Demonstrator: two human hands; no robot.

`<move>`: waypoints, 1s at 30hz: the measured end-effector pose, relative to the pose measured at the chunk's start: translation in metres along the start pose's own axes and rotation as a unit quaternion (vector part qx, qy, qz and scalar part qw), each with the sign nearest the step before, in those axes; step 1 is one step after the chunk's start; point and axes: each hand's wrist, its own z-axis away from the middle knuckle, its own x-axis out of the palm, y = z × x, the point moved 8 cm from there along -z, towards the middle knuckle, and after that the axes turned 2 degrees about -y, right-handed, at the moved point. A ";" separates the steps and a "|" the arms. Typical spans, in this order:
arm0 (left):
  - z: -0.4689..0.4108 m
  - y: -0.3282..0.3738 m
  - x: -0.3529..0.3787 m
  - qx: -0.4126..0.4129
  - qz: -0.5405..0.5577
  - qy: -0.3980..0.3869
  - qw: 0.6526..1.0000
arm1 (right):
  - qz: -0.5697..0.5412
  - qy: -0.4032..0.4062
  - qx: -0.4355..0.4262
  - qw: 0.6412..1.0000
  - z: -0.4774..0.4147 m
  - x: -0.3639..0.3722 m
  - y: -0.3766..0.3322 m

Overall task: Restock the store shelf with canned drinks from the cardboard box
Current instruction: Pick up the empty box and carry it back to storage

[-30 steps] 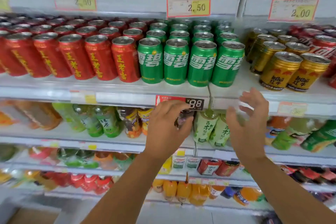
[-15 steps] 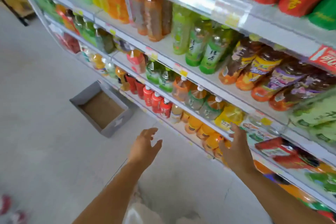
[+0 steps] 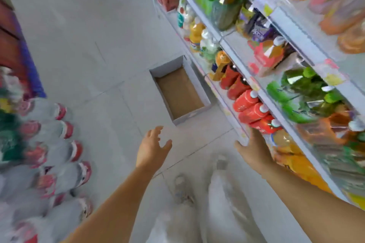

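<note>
A shallow cardboard box (image 3: 178, 89) lies on the floor against the foot of the shelf unit (image 3: 235, 116). Its brown bottom is bare, with no cans showing inside. My left hand (image 3: 152, 147) hovers over the floor just short of the box, fingers spread and holding nothing. My right hand (image 3: 251, 149) is stretched out beside the lowest shelf edge, fingers relaxed and holding nothing. No canned drinks appear in this view; the shelves here carry bottles.
The shelf unit on the right holds red-capped, green and orange bottles (image 3: 246, 102). Packs of water bottles with red caps (image 3: 59, 144) line the left side. Light tiled floor (image 3: 88, 45) runs between them. My legs and shoes (image 3: 181, 187) are below.
The view swung from the can shelf down to the floor and the box. Both hands dropped from the shelf edge to low over the floor, nearer the box.
</note>
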 end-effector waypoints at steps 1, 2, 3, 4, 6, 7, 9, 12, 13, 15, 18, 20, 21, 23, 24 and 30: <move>-0.015 -0.004 -0.002 -0.014 0.008 0.004 1.000 | 0.004 -0.008 -0.012 1.000 -0.020 0.007 -0.010; -0.030 -0.007 -0.002 -0.027 0.019 0.008 0.999 | 0.011 -0.014 -0.025 1.000 -0.041 0.012 -0.021; -0.046 -0.011 -0.001 -0.040 0.031 0.011 0.999 | 0.012 -0.022 -0.031 0.999 -0.061 0.018 -0.030; -0.063 -0.012 0.001 -0.050 0.042 0.014 0.998 | 0.014 -0.036 -0.031 0.999 -0.082 0.023 -0.038; -0.097 -0.013 0.005 -0.070 0.056 0.027 0.996 | 0.015 -0.072 -0.029 0.997 -0.128 0.036 -0.048; -0.114 -0.012 0.007 -0.083 0.062 0.033 0.994 | 0.012 -0.090 -0.031 0.995 -0.152 0.043 -0.051; -0.148 -0.007 0.013 -0.106 0.074 0.045 0.991 | 0.014 -0.115 -0.042 0.992 -0.199 0.055 -0.059; -0.204 -0.003 0.024 -0.132 0.094 0.068 0.984 | 0.041 -0.142 -0.054 0.988 -0.266 0.071 -0.069; -0.223 -0.004 0.029 -0.138 0.100 0.073 0.983 | 0.052 -0.151 -0.061 0.985 -0.288 0.078 -0.071; -0.258 -0.010 0.039 -0.156 0.116 0.084 0.977 | 0.071 -0.164 -0.074 0.981 -0.328 0.092 -0.072; -0.308 -0.025 0.056 -0.183 0.123 0.093 0.971 | 0.087 -0.178 -0.069 0.978 -0.383 0.119 -0.068; -0.341 -0.042 0.073 -0.197 0.124 0.084 0.969 | 0.084 -0.186 -0.058 0.977 -0.419 0.141 -0.058; -0.358 -0.051 0.082 -0.203 0.123 0.081 0.968 | 0.077 -0.188 -0.054 0.978 -0.435 0.153 -0.054; -0.391 -0.072 0.103 -0.213 0.126 0.074 0.966 | 0.066 -0.185 -0.040 0.980 -0.466 0.176 -0.041; -0.407 -0.083 0.114 -0.218 0.126 0.071 0.965 | 0.062 -0.182 -0.031 0.981 -0.481 0.188 -0.034; -0.497 -0.161 0.169 -0.235 0.104 0.090 0.962 | 0.054 -0.178 0.000 0.983 -0.553 0.268 0.013</move>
